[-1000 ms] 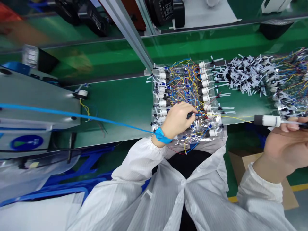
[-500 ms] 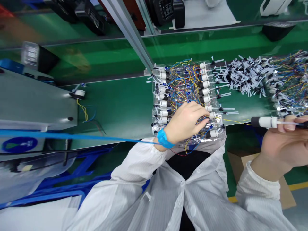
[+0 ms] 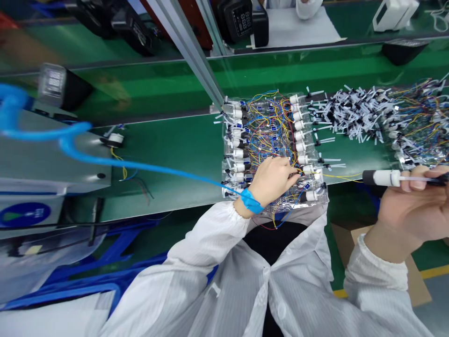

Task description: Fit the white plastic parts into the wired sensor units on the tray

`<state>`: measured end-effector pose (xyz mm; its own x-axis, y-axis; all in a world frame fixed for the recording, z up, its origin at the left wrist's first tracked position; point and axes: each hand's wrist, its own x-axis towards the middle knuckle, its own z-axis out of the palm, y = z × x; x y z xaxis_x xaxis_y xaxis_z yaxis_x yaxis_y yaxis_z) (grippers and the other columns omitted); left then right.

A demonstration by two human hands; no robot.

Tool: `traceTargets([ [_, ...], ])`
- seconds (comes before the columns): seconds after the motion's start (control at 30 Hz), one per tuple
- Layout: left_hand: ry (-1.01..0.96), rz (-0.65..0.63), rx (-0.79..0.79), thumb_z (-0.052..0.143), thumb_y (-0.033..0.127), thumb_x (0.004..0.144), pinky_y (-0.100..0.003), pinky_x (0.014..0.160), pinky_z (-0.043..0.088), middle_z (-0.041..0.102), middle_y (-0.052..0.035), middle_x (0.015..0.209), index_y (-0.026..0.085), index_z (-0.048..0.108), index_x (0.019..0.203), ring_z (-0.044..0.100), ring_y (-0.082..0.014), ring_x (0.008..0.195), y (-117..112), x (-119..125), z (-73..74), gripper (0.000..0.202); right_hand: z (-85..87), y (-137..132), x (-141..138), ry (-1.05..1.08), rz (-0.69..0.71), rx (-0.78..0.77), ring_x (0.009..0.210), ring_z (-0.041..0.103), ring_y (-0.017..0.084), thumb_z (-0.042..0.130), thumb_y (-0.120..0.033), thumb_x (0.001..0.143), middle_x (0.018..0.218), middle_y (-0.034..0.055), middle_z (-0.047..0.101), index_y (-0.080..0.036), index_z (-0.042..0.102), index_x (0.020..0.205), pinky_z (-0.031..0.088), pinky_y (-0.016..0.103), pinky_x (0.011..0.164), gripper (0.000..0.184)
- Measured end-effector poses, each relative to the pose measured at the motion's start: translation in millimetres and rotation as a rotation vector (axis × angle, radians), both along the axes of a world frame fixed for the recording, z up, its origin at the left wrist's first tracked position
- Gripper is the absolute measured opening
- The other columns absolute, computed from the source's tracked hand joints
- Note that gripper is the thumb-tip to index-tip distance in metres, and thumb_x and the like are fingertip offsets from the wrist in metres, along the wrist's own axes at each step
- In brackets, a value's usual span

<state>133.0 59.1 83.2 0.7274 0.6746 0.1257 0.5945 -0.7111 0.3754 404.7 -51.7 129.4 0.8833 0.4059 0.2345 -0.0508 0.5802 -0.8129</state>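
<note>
My right hand (image 3: 414,215), at the far right, is closed round a thin white tube with a black fitting. The tube joins a white cylindrical part (image 3: 386,178) with a black end, which points left. Yellow wires (image 3: 342,176) stretch from that part toward my left hand (image 3: 275,180). The left fingertips are pinched on the wires, above a stack of clear plastic packs (image 3: 270,140) with tangled coloured wires and rows of white cylinders. Round my left wrist sits a blue strap (image 3: 250,201) with a blue cord.
Right of the packs lies a heap of white tubes with black fittings (image 3: 354,112), then more wired packs (image 3: 421,126). A metal post (image 3: 189,51) rises behind the packs. At left stand a grey box (image 3: 52,154) and one loose wired part (image 3: 115,139) on the green bench (image 3: 175,159).
My left hand has shifted slightly left, still low over the packs. The blue cord has swung up into a loop at the left. My right hand has barely moved.
</note>
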Motion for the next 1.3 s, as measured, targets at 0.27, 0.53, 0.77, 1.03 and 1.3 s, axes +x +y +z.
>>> traceTargets([
  [0.27,-0.056,0.071,-0.125,0.061,0.027,0.104,-0.037,0.077,0.05,0.072,-0.0059,0.084,0.021,0.087,0.101,0.067,-0.0211,0.08,2.8,9.6,-2.3,0.027,-7.0,5.3,-3.5,-0.041,0.17,0.147,0.045,0.045,0.009,0.082,-0.026,0.062,0.066,-0.0055,0.066,-0.028,0.077,0.076,0.027,0.021,0.036,0.015],
  [0.53,-0.059,0.148,-0.068,0.062,0.032,0.105,-0.039,0.082,0.049,0.075,-0.0071,0.091,0.021,0.086,0.103,0.069,-0.0227,0.085,2.5,19.3,-10.9,0.027,-12.1,3.9,-4.8,-0.001,0.173,0.142,0.04,0.044,0.008,0.078,-0.023,0.06,0.064,-0.006,0.064,-0.024,0.071,0.075,0.026,0.022,0.034,0.016],
  [0.77,-0.068,0.243,0.008,0.066,0.027,0.098,-0.037,0.079,0.046,0.074,-0.0049,0.093,0.02,0.08,0.089,0.066,-0.0196,0.081,-0.8,17.7,-6.3,0.018,-13.1,0.5,-16.6,0.016,0.266,0.117,0.044,0.045,0.009,0.081,-0.025,0.066,0.066,-0.0061,0.069,-0.028,0.079,0.076,0.03,0.023,0.035,0.011],
  [1.03,0.082,0.174,0.042,0.065,0.024,0.093,-0.039,0.078,0.046,0.075,-0.006,0.092,0.018,0.076,0.083,0.068,-0.0224,0.083,-5.4,5.9,19.8,0.016,-15.7,-3.0,-18.4,0.014,0.291,0.111,0.046,0.047,0.01,0.085,-0.026,0.067,0.069,-0.0055,0.07,-0.028,0.082,0.079,0.03,0.024,0.035,0.012],
  [1.3,0.191,0.113,0.041,0.059,0.031,0.101,-0.039,0.077,0.049,0.076,-0.0089,0.091,0.019,0.086,0.097,0.072,-0.0245,0.085,-4.0,5.4,23.4,0.03,-17.4,-2.2,-20.1,0.002,0.327,0.113,0.045,0.045,0.01,0.084,-0.027,0.069,0.069,-0.0052,0.069,-0.028,0.082,0.081,0.031,0.025,0.035,0.012],
])
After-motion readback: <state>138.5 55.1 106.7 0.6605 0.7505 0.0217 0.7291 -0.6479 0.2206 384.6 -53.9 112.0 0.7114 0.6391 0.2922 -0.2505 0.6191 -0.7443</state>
